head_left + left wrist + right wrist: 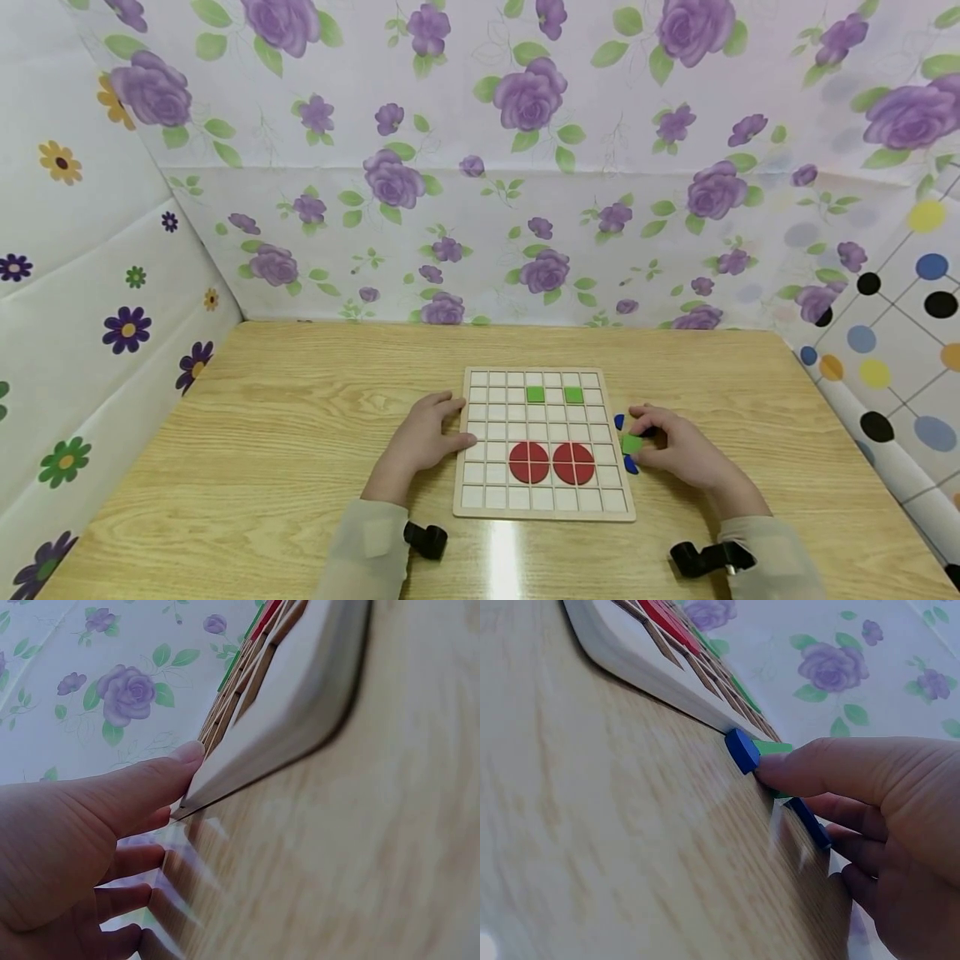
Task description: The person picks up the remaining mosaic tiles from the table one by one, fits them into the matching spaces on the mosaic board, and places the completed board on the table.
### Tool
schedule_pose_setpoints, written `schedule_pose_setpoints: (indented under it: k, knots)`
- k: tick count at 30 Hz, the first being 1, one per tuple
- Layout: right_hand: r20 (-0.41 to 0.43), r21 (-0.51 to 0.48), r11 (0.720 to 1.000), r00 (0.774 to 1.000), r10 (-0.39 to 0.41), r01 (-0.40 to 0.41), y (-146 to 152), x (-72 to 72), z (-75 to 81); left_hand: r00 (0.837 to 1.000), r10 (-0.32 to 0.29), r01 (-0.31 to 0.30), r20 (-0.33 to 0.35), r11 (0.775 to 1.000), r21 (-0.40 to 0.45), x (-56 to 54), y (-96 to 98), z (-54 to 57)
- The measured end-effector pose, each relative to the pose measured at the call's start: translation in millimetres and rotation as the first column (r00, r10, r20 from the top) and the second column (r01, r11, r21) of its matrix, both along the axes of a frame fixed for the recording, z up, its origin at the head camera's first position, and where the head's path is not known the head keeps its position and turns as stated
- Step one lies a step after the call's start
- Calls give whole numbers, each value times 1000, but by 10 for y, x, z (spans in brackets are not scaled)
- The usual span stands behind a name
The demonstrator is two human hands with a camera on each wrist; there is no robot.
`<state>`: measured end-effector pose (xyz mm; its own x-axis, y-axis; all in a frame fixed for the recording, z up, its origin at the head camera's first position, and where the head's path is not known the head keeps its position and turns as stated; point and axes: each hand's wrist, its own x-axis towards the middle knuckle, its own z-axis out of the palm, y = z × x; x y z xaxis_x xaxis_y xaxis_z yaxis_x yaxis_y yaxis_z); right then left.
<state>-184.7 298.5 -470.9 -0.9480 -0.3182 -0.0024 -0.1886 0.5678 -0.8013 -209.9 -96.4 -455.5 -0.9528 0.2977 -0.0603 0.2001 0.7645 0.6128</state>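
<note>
A wooden grid board [545,515] lies flat on the table, with pale square cells. On it are two red circles, the left one [528,462] and the right one [573,463], each made of quarter pieces, and two green square tiles, one [535,394] left of the other [573,395]. My left hand [422,433] rests at the board's left edge, its thumb touching the rim and its fingers loosely bent. Beside the right edge, my right hand [686,446] pinches a green square tile [632,444] between thumb and fingers. Several blue curved pieces [742,751] lie around that tile, partly hidden by the hand.
The wood-grain table [300,400] extends on both sides of the board. Behind it hangs a cloth with purple roses [480,208]. Flowered cloth [97,275] stands on the left and dotted cloth [892,333] on the right. Black straps with devices [705,558] sit on both wrists.
</note>
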Motion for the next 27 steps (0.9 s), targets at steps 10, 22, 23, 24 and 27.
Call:
schedule_pose_setpoints:
  k: [10, 22, 23, 24, 27]
  knots:
    - [-6, -70, 997, 1000, 9, -9, -10, -2, -12, 1000, 11, -11, 9, 1000, 3, -9, 1, -8]
    - [27, -28, 999, 999, -41, 42, -4, -13, 23, 1000, 15, -15, 3, 1000, 5, -13, -2, -4]
    - [31, -21, 999, 998, -47, 47, -3, -18, 21, 1000, 15, -15, 5, 1000, 8, -14, -2, -5]
    - [34, -14, 999, 998, -52, 52, -2, -21, 20, 1000, 14, -14, 6, 1000, 9, -14, -3, -7]
    - [37, 3, 998, 997, -65, 65, 6, -24, 16, 1000, 11, -11, 7, 1000, 8, -14, -5, -14]
